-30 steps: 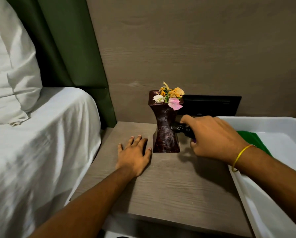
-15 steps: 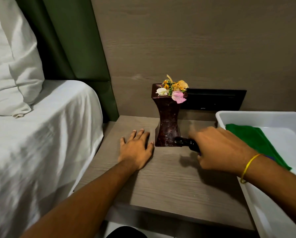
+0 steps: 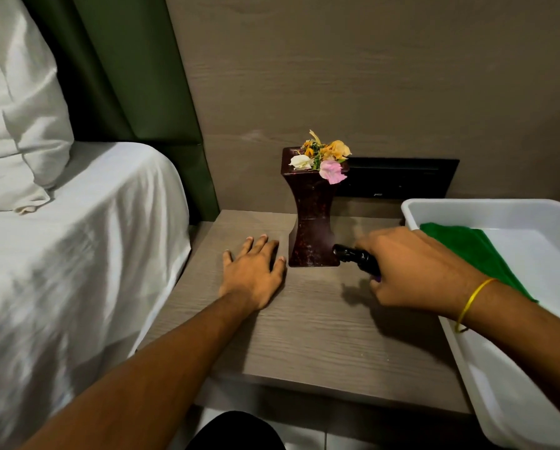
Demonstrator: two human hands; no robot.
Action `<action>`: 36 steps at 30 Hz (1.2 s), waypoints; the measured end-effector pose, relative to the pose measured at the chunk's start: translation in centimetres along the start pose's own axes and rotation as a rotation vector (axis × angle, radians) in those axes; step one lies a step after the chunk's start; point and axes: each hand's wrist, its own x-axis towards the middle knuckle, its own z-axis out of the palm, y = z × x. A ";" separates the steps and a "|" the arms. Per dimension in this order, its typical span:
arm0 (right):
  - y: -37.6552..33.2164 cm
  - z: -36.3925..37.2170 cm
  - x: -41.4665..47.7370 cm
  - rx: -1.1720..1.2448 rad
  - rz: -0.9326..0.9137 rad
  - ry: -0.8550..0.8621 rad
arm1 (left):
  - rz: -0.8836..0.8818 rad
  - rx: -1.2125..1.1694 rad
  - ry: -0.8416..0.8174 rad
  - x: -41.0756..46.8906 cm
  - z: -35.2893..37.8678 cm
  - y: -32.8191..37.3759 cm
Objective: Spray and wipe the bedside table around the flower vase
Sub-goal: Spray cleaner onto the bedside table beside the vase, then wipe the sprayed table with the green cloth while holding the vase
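Observation:
A dark red waisted vase (image 3: 312,219) with white, pink and orange flowers (image 3: 324,157) stands at the back of the grey wood-grain bedside table (image 3: 321,332). My right hand (image 3: 415,271) is closed around a small spray bottle; only its black nozzle (image 3: 353,255) shows, pointing left at the vase's base, almost touching it. A faint mist hangs above the nozzle. My left hand (image 3: 256,274) lies flat on the table, fingers spread, just left of the vase's foot. A folded green cloth (image 3: 473,254) lies in the white tub on the right.
The white plastic tub (image 3: 460,207) covers the table's right side and overhangs its front. A bed with white sheet (image 3: 77,254) and pillow (image 3: 19,108) borders the left. A black panel (image 3: 398,178) is on the wall behind the vase. Green padded headboard (image 3: 136,76) at back left.
My right hand with the bottle has drawn back from behind the vase to its right front, the nozzle now low by the base. My left hand stays flat on the table.

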 end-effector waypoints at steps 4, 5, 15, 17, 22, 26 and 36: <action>-0.1 -0.3 -0.1 0.008 0.000 -0.010 | 0.010 -0.010 -0.002 -0.1 0.0 0.0; -0.2 -0.4 -0.2 0.009 -0.001 -0.049 | 0.010 -0.007 -0.003 -0.1 0.0 0.0; 3.2 0.0 -4.0 0.473 0.122 0.411 | 0.007 -0.007 0.001 0.1 0.5 -0.7; 4.8 0.6 -6.3 0.599 0.217 0.617 | 0.006 -0.011 0.003 0.2 0.5 -0.7; 8.2 3.9 -11.0 0.811 0.461 0.816 | 0.006 0.002 -0.005 0.0 0.1 -0.6; 9.1 4.4 -13.2 0.915 0.517 0.935 | -0.001 0.007 0.002 0.2 0.1 -1.0; 8.8 2.3 -15.1 0.780 0.554 1.132 | 0.026 0.017 -0.024 0.4 0.3 -0.7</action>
